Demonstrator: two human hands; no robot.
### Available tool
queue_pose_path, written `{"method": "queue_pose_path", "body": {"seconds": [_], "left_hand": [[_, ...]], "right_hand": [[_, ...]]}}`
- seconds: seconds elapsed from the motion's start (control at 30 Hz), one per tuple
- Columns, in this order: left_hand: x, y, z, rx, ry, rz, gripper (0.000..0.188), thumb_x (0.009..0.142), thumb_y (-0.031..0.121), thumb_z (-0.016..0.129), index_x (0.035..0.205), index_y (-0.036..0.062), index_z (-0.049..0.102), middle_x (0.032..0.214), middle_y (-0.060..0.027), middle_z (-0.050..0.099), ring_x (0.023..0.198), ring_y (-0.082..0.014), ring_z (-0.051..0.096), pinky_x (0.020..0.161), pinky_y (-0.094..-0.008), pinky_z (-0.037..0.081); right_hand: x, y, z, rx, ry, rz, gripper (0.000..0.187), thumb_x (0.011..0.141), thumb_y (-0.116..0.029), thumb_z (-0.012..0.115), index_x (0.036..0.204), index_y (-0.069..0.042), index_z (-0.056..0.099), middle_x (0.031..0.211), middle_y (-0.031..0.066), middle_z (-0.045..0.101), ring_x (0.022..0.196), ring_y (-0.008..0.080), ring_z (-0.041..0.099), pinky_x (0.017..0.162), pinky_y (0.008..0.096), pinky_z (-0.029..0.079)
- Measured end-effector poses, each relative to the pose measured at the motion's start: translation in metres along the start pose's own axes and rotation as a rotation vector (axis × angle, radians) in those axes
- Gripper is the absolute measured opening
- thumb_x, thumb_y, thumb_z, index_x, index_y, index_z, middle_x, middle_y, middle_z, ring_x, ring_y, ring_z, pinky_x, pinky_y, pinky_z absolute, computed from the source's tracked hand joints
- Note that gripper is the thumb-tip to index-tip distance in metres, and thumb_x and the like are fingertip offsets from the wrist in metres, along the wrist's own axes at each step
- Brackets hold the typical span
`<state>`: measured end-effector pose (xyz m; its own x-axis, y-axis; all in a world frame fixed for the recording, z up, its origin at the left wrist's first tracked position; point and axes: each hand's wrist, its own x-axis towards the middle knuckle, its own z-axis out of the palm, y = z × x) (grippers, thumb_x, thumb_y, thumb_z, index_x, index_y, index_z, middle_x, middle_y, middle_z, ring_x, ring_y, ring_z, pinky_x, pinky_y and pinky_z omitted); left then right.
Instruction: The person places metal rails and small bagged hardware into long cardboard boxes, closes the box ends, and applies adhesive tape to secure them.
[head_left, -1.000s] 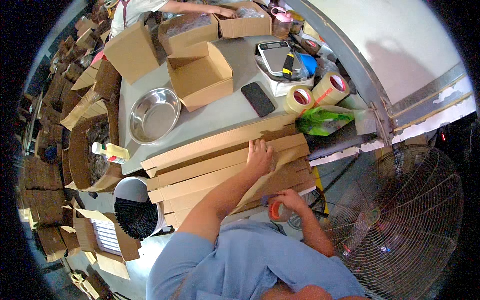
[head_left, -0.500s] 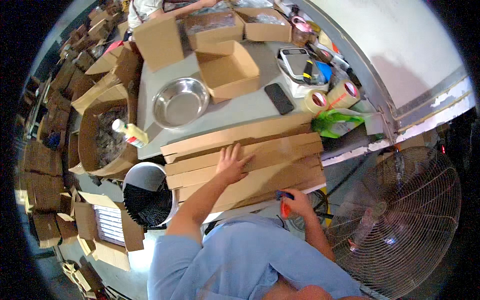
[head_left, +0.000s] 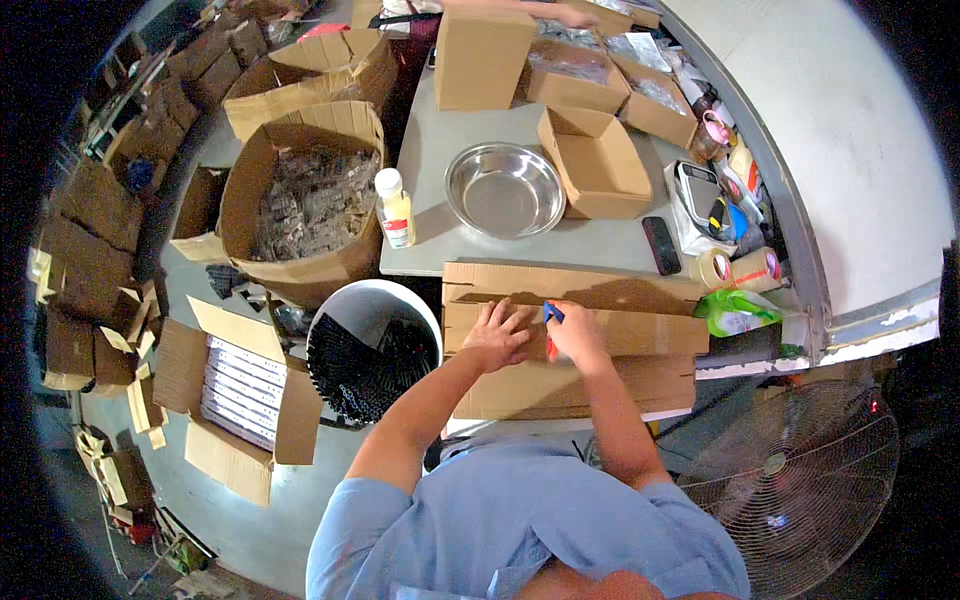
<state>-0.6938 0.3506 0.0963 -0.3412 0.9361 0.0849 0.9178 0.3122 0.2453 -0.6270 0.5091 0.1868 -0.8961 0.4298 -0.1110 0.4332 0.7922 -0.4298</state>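
Folded cardboard boxes (head_left: pixel 640 334) lie flat in a stack on the table's near edge, in front of my body. Fingers spread, my left hand (head_left: pixel 497 338) presses on the top of the stack at its left half. Just to its right, my right hand (head_left: pixel 580 335) is closed around a small blue-and-red hand tool (head_left: pixel 552 314), held over the cardboard. The tool's blue end shows above the fist and a red part below it. Whether its tip touches the cardboard is hidden.
Beyond the stack stand a steel bowl (head_left: pixel 505 190), an open carton (head_left: pixel 600 165), a bottle (head_left: pixel 395 208) and a phone (head_left: pixel 661 246). Tape rolls (head_left: pixel 755 270) sit at the right. A white bucket (head_left: pixel 428 318) is at my left; a fan (head_left: pixel 790 480) stands lower right. Another person's arm (head_left: pixel 540 10) reaches in far off.
My right hand has come up from beside the stack's near right edge onto the cardboard, next to my left hand, still holding the tool. The whole view has shifted and turned.
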Motion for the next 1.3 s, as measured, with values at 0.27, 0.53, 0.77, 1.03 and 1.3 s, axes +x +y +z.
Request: {"method": "queue_pose_path", "body": {"seconds": [0.27, 0.53, 0.77, 1.03, 1.3], "left_hand": [[-0.004, -0.004, 0.007, -0.033, 0.046, -0.009, 0.050, 0.078, 0.051, 0.054, 0.120, 0.0240, 0.050, 0.138, -0.0072, 0.033, 0.128, -0.0394, 0.025, 0.103, -0.0550, 0.020], [0.006, 0.008, 0.003, 0.001, -0.026, -0.044, 0.050, 0.080, 0.054, 0.052, 0.117, 0.0217, 0.049, 0.137, -0.0105, 0.034, 0.128, -0.0407, 0.023, 0.102, -0.0580, 0.019], [0.050, 0.044, 0.033, 0.025, 0.039, -0.129, 0.063, 0.073, 0.048, 0.062, 0.120, 0.0097, 0.045, 0.138, -0.0160, 0.033, 0.127, -0.0351, 0.028, 0.102, -0.0585, 0.019], [0.085, 0.093, 0.021, 0.163, -0.176, -0.358, 0.100, 0.068, 0.039, 0.070, 0.143, 0.0154, 0.010, 0.143, -0.0221, 0.021, 0.133, -0.0366, 0.019, 0.105, -0.0561, 0.016], [-0.010, 0.120, 0.082, 0.019, 0.342, -1.068, 0.076, 0.077, 0.011, 0.059, 0.139, 0.0022, 0.016, 0.144, -0.0217, 0.017, 0.134, -0.0343, 0.018, 0.107, -0.0509, 0.019]], "right_hand": [[-0.050, 0.020, 0.007, 0.061, -0.097, -0.007, 0.034, 0.075, -0.023, 0.057, 0.106, -0.011, 0.063, 0.099, 0.0155, 0.064, 0.087, 0.0332, 0.062, 0.078, 0.0388, 0.049], [-0.075, 0.051, 0.044, 0.241, -0.286, 0.317, 0.035, 0.075, -0.029, 0.062, 0.105, -0.011, 0.065, 0.092, 0.0153, 0.066, 0.087, 0.0241, 0.063, 0.078, 0.0310, 0.047], [-0.077, 0.048, -0.035, 0.036, -0.150, 0.071, 0.038, 0.074, -0.031, 0.061, 0.104, -0.009, 0.064, 0.105, 0.0173, 0.061, 0.093, 0.0320, 0.060, 0.083, 0.0399, 0.047], [-0.036, 0.119, -0.017, -0.531, -0.248, -0.115, 0.057, 0.072, -0.026, 0.064, 0.126, -0.014, 0.048, 0.141, 0.0136, 0.030, 0.121, 0.0359, 0.034, 0.092, 0.0578, 0.032], [0.052, 0.101, -0.012, -0.047, -0.680, -0.581, 0.062, 0.084, -0.026, 0.057, 0.136, -0.005, 0.030, 0.140, 0.0196, 0.030, 0.129, 0.0343, 0.029, 0.105, 0.0393, 0.026]]}}
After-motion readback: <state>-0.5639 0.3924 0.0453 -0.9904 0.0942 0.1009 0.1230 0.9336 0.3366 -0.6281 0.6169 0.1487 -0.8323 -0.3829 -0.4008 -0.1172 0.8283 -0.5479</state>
